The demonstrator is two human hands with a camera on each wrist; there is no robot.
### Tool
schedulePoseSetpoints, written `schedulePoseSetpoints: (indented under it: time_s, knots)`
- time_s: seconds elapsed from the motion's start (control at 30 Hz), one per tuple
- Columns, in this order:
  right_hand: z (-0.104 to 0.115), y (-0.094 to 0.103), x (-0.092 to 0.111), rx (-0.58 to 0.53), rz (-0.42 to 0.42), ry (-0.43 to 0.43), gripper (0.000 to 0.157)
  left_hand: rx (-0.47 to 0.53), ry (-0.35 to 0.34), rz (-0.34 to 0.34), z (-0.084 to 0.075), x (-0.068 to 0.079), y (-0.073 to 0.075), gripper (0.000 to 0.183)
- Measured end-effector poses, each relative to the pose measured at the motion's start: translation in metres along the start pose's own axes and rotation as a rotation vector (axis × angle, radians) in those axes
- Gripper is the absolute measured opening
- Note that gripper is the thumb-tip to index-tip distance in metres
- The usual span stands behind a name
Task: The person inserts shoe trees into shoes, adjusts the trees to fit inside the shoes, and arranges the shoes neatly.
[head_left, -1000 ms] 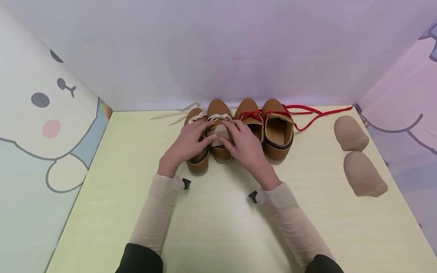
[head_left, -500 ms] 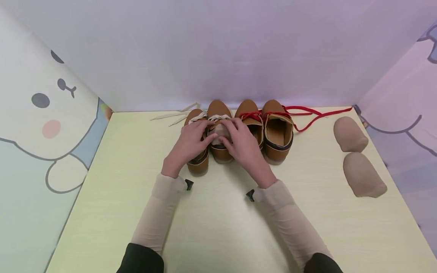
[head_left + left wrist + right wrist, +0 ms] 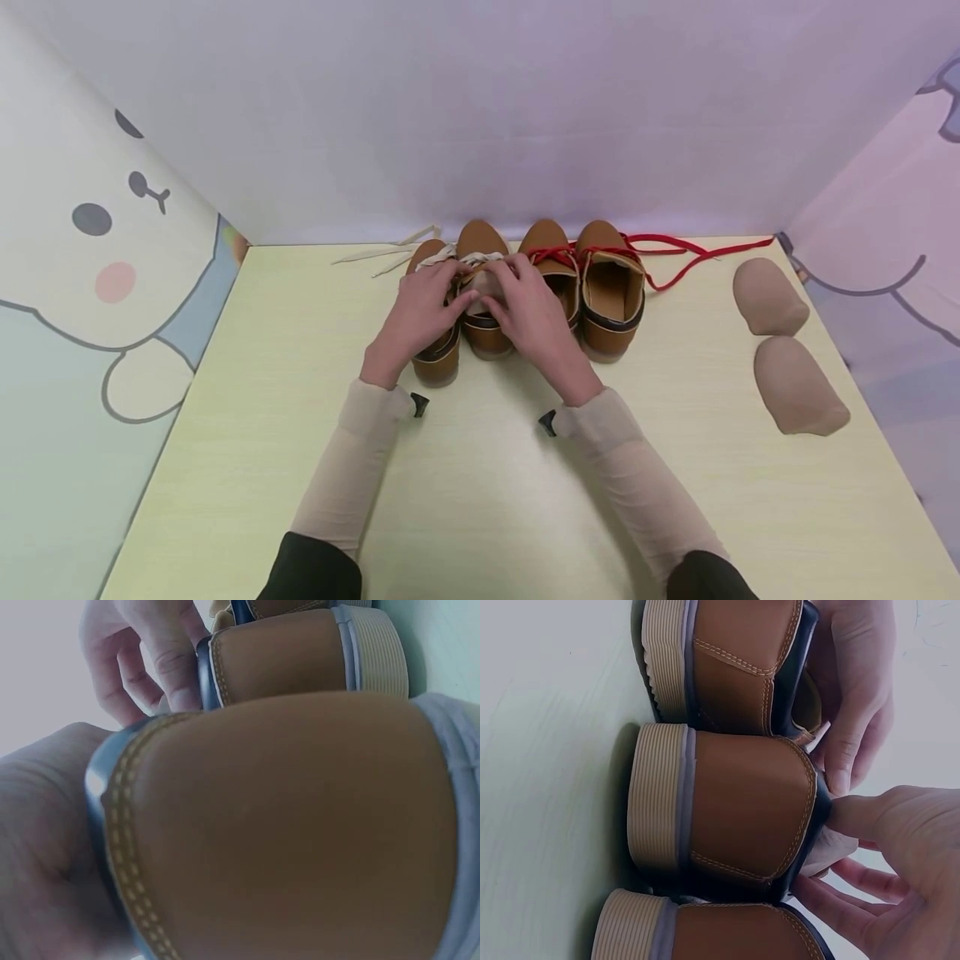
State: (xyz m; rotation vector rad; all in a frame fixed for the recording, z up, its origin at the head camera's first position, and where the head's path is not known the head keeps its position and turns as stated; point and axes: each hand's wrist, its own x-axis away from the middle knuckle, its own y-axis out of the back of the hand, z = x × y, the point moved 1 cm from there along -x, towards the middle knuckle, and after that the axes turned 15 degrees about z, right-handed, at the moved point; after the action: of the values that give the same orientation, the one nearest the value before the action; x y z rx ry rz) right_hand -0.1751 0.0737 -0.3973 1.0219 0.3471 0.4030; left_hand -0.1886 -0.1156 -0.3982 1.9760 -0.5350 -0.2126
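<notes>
Four brown shoes stand side by side at the back. Both hands work at the opening of the second shoe (image 3: pixel 482 237) from the left, which has white laces. A beige shoe insert (image 3: pixel 483 287) shows in its opening. My left hand (image 3: pixel 422 312) reaches over the leftmost shoe (image 3: pixel 437 367), fingers bent at the opening's left side near the tongue. My right hand (image 3: pixel 534 317) holds the opening's right side; in the right wrist view its thumb (image 3: pixel 855 814) lies on the collar, fingers curled round the far side. The hands partly hide the laces.
Two shoes with red laces (image 3: pixel 705 248), such as the rightmost shoe (image 3: pixel 611 329), stand beside the right hand. Two beige inserts, an upper insert (image 3: pixel 771 296) and a lower insert (image 3: pixel 801 385), lie at the table's right. Loose white laces (image 3: pixel 375 252) trail left along the back wall.
The fingers of both hands have shifted slightly over the shoe's opening, and a brown edge now shows between the fingertips. The shoes and the inserts on the right stay in place.
</notes>
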Motion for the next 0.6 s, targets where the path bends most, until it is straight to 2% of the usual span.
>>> schedulePoseSetpoints:
  time_s: [0.2, 0.4, 0.6]
  knots:
    - [0.0007, -0.0003, -0.0026, 0.011, -0.001, -0.012, 0.043, -0.037, 0.005, -0.041, 0.0015, -0.0016, -0.0050, 0.043]
    - [0.0020, 0.0018, -0.0048, 0.008, 0.008, -0.020, 0.044, -0.084, 0.038, 0.009, 0.0030, -0.0011, -0.0078, 0.059]
    - [0.0016, 0.0030, -0.0078, 0.018, 0.017, -0.019, 0.044, -0.078, 0.050, 0.045, 0.0032, -0.0008, -0.0059, 0.062]
